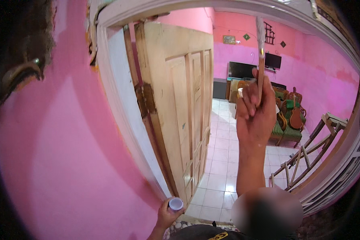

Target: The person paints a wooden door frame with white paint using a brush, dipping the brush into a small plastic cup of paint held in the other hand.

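My right hand (255, 104) is raised in the middle of the doorway, fingers closed around the wooden handle of a paintbrush (261, 60). The brush stands upright, its whitish bristles close to the top beam of the door frame (156, 13); I cannot tell whether they touch it. Low down by the left door post, my left hand (167, 215) grips a small round cup (176, 204) with a pale, whitish inside. A cream wooden door (180, 100) stands swung inward beside the left post.
Pink wall (60, 160) fills the left, with broken plaster around the frame. Beyond the doorway lies a white tiled floor (218, 156). A wooden stepladder (308, 154) leans at the right; green-striped chairs, a guitar (295, 114) and a television (243, 70) are farther back.
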### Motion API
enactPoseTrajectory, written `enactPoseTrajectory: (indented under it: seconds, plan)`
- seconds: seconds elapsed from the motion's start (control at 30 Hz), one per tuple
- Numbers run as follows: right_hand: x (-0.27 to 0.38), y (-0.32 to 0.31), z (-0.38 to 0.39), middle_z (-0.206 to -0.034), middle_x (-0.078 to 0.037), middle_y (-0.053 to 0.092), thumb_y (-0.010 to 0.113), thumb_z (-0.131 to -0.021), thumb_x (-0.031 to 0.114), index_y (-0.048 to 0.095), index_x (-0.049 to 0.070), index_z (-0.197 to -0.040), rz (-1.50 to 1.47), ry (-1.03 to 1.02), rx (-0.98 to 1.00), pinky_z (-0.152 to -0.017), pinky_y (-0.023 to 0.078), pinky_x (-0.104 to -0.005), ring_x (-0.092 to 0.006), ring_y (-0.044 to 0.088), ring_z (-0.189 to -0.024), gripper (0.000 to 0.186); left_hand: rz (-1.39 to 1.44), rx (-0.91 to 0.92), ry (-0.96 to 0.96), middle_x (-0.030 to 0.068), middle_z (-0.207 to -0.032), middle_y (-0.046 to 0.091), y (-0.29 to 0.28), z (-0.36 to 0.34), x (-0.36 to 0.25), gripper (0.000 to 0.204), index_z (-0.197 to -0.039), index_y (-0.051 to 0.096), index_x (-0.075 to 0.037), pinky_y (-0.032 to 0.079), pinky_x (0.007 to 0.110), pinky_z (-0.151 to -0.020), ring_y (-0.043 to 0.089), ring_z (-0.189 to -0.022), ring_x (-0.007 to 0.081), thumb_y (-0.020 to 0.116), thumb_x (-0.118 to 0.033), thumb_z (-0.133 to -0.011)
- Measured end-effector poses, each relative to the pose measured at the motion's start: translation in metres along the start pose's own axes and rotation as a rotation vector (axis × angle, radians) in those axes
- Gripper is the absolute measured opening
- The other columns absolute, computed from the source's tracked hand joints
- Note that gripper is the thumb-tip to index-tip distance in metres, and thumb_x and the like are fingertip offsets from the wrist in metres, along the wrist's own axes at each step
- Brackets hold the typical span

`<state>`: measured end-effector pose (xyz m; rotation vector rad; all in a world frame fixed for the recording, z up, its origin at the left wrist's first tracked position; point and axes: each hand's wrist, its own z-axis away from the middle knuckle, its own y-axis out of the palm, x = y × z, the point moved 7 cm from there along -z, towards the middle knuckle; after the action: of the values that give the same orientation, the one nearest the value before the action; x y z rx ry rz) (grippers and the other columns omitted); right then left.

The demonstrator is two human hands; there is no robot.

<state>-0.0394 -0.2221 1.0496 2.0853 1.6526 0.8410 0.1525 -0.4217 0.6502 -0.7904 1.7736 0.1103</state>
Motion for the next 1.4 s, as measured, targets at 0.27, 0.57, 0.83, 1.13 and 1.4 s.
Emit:
enactPoseTrajectory:
  seconds: [0.27, 0.57, 0.83, 1.13, 1.4]
  plan:
    - [-0.032, -0.046, 0.122, -0.078, 0.002, 0.061, 0.067, -0.097, 0.011, 0.069, 0.000, -0.105, 1.092, 0.424, 0.075, -0.055, 0.040, -0.0216, -0.0039, 0.051, -0.065, 0.014, -0.111, -0.028, 0.028, 0.0133, -0.115, 0.066, -0.012, -0.022, -0.024, 0.060, -0.124, 0.059, -0.003, 0.051, 0.041, -0.095, 0.065, -0.108, 0.0262, 0.088, -0.025, -0.076]
    - [-0.046, -0.041, 0.186, -0.075, -0.009, 0.059, 0.074, -0.083, 0.006, 0.073, 0.009, -0.101, 1.515, 0.583, 0.727, -0.055, 0.048, -0.0373, -0.0267, 0.059, -0.061, 0.018, -0.117, -0.010, 0.097, 0.0163, -0.120, 0.061, -0.006, -0.040, -0.047, 0.061, -0.125, 0.056, -0.001, 0.051, 0.040, -0.097, 0.063, -0.112, 0.0311, 0.087, -0.018, -0.076]
    - [-0.080, -0.045, 0.209, -0.078, -0.006, 0.055, 0.071, -0.086, 0.013, 0.068, 0.009, -0.096, 1.636, 0.566, 0.997, -0.054, 0.049, -0.0391, -0.0262, 0.062, -0.065, 0.012, 0.056, 0.039, -0.046, 0.0143, -0.118, 0.062, 0.002, -0.038, -0.034, 0.062, -0.127, 0.056, -0.001, 0.049, 0.039, -0.098, 0.063, -0.112, 0.0269, 0.087, -0.014, -0.075]
    - [-0.111, -0.051, 0.234, -0.078, -0.005, 0.055, 0.071, -0.087, 0.013, 0.071, 0.010, -0.101, 1.650, 0.636, 1.163, -0.055, 0.049, -0.0378, -0.0242, 0.062, -0.065, 0.014, 0.017, 0.033, -0.047, 0.0146, -0.120, 0.061, 0.002, -0.036, -0.028, 0.062, -0.126, 0.056, -0.002, 0.048, 0.039, -0.099, 0.061, -0.113, 0.0275, 0.088, -0.016, -0.075]
    - [-0.098, -0.056, 0.209, -0.083, -0.008, 0.069, 0.071, -0.087, 0.012, 0.072, 0.005, -0.096, 1.634, 0.720, 1.004, -0.058, 0.053, -0.0356, -0.0249, 0.069, -0.066, 0.011, 0.009, 0.045, -0.061, 0.0152, -0.121, 0.061, 0.000, -0.038, -0.023, 0.065, -0.129, 0.055, -0.003, 0.048, 0.041, -0.100, 0.061, -0.115, 0.0291, 0.088, -0.015, -0.074]
